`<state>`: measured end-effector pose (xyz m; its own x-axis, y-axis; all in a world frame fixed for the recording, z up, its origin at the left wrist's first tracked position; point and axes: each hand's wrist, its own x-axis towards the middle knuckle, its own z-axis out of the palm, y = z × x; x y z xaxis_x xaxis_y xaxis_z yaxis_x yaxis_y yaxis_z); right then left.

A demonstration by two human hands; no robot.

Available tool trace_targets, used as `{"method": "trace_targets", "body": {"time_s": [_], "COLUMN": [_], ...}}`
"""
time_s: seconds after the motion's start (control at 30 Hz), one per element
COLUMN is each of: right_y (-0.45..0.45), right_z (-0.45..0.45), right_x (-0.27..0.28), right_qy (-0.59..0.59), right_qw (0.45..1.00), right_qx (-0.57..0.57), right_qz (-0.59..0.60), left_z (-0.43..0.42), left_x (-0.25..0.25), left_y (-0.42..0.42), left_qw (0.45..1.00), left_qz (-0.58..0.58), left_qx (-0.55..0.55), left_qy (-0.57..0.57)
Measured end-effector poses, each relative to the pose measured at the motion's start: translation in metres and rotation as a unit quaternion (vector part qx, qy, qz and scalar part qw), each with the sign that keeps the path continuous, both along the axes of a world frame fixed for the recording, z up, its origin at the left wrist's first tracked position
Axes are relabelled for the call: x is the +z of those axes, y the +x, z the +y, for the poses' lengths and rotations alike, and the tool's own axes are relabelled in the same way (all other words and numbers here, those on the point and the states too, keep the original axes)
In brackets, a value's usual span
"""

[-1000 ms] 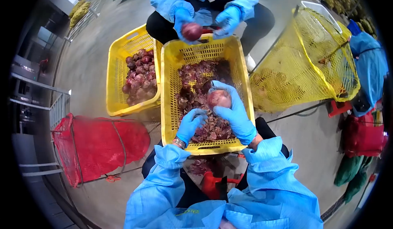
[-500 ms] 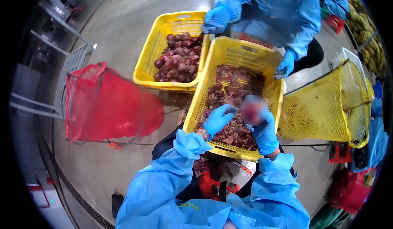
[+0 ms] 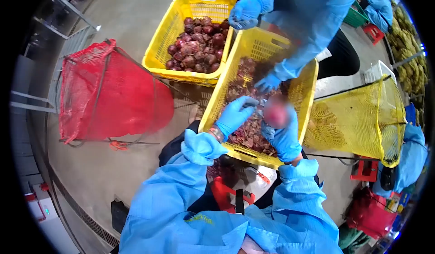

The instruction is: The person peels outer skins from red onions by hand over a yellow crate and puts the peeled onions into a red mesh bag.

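A blurred red onion (image 3: pixel 277 112) is held in my right hand (image 3: pixel 286 138), above the near part of a yellow crate (image 3: pixel 253 156) with loose onion skins (image 3: pixel 249 134) in it. My left hand (image 3: pixel 235 115), in a blue glove, is beside the onion with its fingers bent towards it; whether anything is between the fingertips is too small to tell. Across the crate, a co-worker's gloved hand (image 3: pixel 268 82) reaches down into the skins. Their other hand (image 3: pixel 245 12) is over the gap between the two crates.
A second yellow crate (image 3: pixel 156 50) with several red onions (image 3: pixel 197 47) stands at the upper left. A red mesh sack (image 3: pixel 122 97) lies on the left, a yellow mesh sack (image 3: pixel 353 122) on the right. A red stool (image 3: pixel 364 170) is at the lower right.
The view has turned, shifting the crates. The onion the co-worker held a second ago is gone from their hand, and one of their hands has moved down into the crate. My right hand still holds an onion.
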<state>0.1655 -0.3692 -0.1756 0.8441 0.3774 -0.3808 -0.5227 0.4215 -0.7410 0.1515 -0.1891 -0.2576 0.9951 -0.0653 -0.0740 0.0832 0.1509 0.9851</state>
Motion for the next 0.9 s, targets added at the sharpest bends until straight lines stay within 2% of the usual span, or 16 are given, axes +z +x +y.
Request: {"method": "trace_targets", "body": {"time_s": [0.07, 0.13, 0.23, 0.3, 0.37, 0.43, 0.53, 0.6, 0.67, 0.7, 0.8, 0.87, 0.9], "right_y": [0.003, 0.006, 0.010, 0.003, 0.001, 0.000, 0.005, 0.011, 0.017, 0.024, 0.007, -0.007, -0.008], "right_z": [0.001, -0.006, -0.007, 0.005, 0.004, 0.000, 0.004, -0.001, -0.005, -0.011, 0.011, 0.021, 0.019], "right_x": [-0.002, -0.022, -0.031, -0.011, -0.008, -0.010, -0.007, -0.022, -0.032, -0.056, -0.021, -0.003, -0.009], "right_qy": [0.142, 0.172, 0.257, 0.098, -0.004, -0.133, -0.055, -0.074, -0.091, -0.124, -0.190, -0.224, -0.241], "right_qw": [0.973, 0.965, 0.950, 0.988, 1.000, 0.978, 0.973, 0.970, 0.972, 0.966, 0.926, 0.918, 0.923], "right_qx": [0.015, 0.071, 0.151, 0.018, 0.025, 0.038, 0.051, 0.064, 0.087, 0.105, 0.085, 0.092, 0.110], "right_qz": [0.182, 0.187, 0.098, 0.121, -0.012, -0.153, -0.217, -0.223, -0.198, -0.202, -0.316, -0.313, -0.279], "left_z": [0.003, 0.006, 0.007, 0.010, 0.011, 0.012, 0.016, 0.015, 0.014, 0.013, 0.004, 0.005, 0.004], "left_x": [0.018, 0.024, 0.029, 0.028, 0.026, 0.032, 0.039, 0.038, 0.040, 0.043, 0.041, 0.033, 0.029], "left_y": [-0.003, -0.005, -0.006, -0.006, -0.005, -0.004, -0.004, -0.004, -0.007, -0.008, -0.013, -0.012, -0.012], "left_qw": [0.998, 0.999, 0.999, 0.997, 0.996, 0.990, 0.966, 0.950, 0.954, 0.956, 0.970, 0.987, 0.987], "left_qz": [0.052, 0.051, 0.045, 0.070, 0.084, 0.125, 0.190, 0.208, 0.207, 0.205, 0.169, 0.102, 0.106], "left_qx": [0.015, 0.013, 0.021, -0.005, -0.016, -0.035, -0.068, -0.085, -0.074, -0.066, -0.027, -0.014, -0.012], "left_qy": [-0.034, 0.000, 0.012, 0.017, 0.029, -0.061, -0.160, -0.218, -0.205, -0.198, -0.173, -0.120, -0.119]}}
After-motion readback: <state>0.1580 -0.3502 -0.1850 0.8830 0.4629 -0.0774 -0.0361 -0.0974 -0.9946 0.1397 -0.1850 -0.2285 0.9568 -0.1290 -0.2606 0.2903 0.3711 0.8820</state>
